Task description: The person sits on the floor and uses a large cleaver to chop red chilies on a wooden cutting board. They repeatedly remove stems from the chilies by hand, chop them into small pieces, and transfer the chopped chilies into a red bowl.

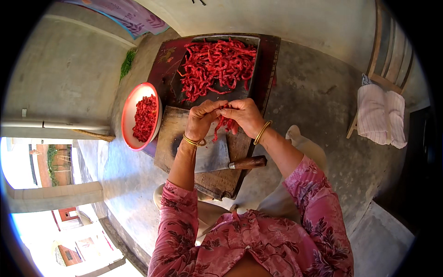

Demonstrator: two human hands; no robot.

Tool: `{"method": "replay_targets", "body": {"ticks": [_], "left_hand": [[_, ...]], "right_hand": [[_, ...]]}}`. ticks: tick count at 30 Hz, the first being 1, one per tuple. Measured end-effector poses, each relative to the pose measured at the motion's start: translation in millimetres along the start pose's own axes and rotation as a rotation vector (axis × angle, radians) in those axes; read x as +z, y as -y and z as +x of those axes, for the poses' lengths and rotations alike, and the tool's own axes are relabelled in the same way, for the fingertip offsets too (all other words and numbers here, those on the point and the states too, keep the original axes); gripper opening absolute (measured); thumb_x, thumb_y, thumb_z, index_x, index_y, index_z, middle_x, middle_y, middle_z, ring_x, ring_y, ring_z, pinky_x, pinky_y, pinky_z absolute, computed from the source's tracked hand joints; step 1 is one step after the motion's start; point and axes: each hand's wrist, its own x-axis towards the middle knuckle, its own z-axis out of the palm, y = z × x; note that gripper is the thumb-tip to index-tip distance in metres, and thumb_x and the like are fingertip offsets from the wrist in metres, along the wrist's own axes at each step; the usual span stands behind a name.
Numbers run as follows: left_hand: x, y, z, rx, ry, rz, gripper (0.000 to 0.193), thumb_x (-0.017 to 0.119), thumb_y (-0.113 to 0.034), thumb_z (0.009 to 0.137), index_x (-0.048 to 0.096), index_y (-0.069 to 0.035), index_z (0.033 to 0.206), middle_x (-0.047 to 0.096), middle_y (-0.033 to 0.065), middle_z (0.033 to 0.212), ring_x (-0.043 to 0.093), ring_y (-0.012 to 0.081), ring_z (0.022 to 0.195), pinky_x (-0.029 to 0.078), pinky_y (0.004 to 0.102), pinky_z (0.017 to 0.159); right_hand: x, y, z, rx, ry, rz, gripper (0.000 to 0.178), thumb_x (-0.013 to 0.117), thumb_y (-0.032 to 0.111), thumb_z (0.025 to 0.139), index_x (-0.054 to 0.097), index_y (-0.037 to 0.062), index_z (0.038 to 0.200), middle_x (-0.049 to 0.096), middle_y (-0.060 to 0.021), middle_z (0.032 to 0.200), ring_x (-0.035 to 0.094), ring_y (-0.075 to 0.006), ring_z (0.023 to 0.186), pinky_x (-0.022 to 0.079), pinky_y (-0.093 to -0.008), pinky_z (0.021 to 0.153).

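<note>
Both my hands are raised over the wooden cutting board (167, 150), their fingertips meeting. My right hand (247, 116) is closed around a few red chili peppers (223, 124), which dangle below its fingers. My left hand (200, 121) pinches at the upper ends of the same peppers; its fingertips partly hide what they grip. Beneath the hands lies a cleaver (213, 156), flat on the board, its wooden handle pointing right. Just beyond, a dark metal tray (176, 85) holds a heap of long, wrinkled red chili peppers (219, 64).
Left of the board stands a white bowl with a red rim (126, 113), holding chopped red chili (145, 117). Tray and board rest on a low dark-red table (161, 64). A broom (94, 135) lies farther left. Striped cloth (379, 113) hangs over a wooden chair (387, 83) at right.
</note>
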Motion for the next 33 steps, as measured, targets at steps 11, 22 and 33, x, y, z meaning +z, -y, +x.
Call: {"method": "replay_targets", "body": {"ticks": [11,22,33], "left_hand": [[-9,8,17,-0.242,-0.074,-0.232,0.014,0.065,-0.004,0.082,0.065,0.002,0.095,0.067,0.0065,0.079,0.063,0.0112,0.064,0.051,0.0203,0.054],[-60,70,95,-0.020,-0.256,1.063,0.024,0.070,-0.015,0.068,0.068,-0.008,0.091,0.065,0.0140,0.082,0.064,0.0278,0.078,0.051,0.0374,0.070],[-58,10,41,-0.085,-0.184,-0.187,0.023,0.047,0.010,0.082,0.065,0.002,0.094,0.066,0.0100,0.082,0.065,0.0183,0.069,0.056,0.0284,0.061]], "right_hand": [[10,-4,2,-0.085,-0.164,0.147,0.017,0.065,0.012,0.084,0.065,-0.0034,0.077,0.061,-0.0048,0.062,0.052,-0.0075,0.043,0.040,-0.0211,0.035],[7,-4,5,0.116,-0.118,0.413,0.016,0.061,0.011,0.087,0.062,-0.0036,0.083,0.061,-0.0086,0.066,0.052,-0.0129,0.041,0.038,-0.0248,0.032],[6,-4,6,0.177,-0.156,0.562,0.018,0.060,0.016,0.088,0.057,0.0007,0.079,0.054,-0.0062,0.062,0.046,-0.0140,0.037,0.028,-0.0268,0.031]]}}
